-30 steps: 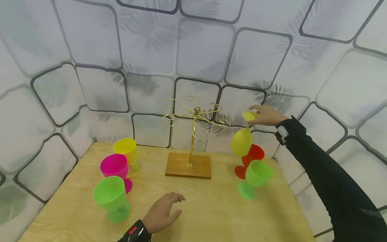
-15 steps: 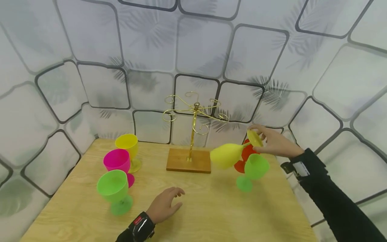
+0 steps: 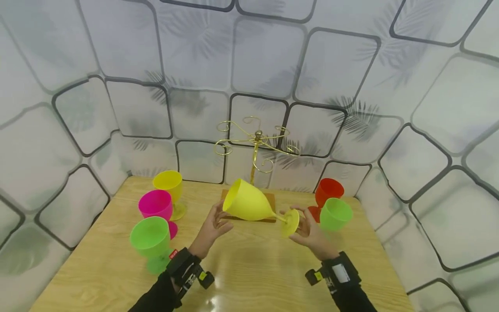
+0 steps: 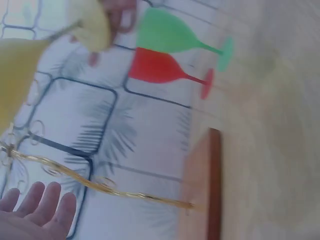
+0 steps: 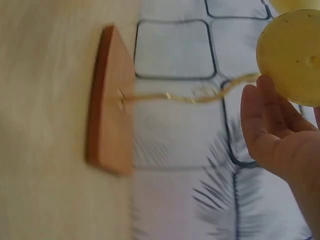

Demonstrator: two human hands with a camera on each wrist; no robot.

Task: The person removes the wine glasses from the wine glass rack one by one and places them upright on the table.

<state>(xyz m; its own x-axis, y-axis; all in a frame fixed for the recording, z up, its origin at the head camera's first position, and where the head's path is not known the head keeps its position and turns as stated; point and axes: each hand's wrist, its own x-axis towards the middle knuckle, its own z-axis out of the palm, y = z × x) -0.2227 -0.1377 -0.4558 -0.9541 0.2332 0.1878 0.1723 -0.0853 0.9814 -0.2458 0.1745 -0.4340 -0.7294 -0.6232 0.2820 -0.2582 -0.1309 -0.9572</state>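
Observation:
A yellow plastic goblet [image 3: 249, 203] hangs in the air before the gold stand, tipped on its side with its mouth to the left. My right hand [image 3: 315, 237] pinches it by the round foot [image 5: 290, 60]. Close to the goblet's rim is my left hand [image 3: 212, 230]; its fingers [image 4: 47, 202] are extended, apart from the goblet in the left wrist view. The gold stand [image 3: 255, 151], with several curled arms, rises from a wooden base [image 3: 270, 199] partly hidden by the goblet.
Yellow [image 3: 168, 182], pink [image 3: 156, 204] and green [image 3: 151, 237] goblets stand on the left of the wooden table [image 3: 249, 268]. Red [image 3: 328, 190] and green [image 3: 336, 214] goblets stand at the right. A patterned backdrop [image 3: 269, 56] closes off the back and sides.
My right hand has brought the yellow goblet leftward from the right-hand goblets to the middle, turning it from mouth-down to sideways. My left hand has risen toward its bowl.

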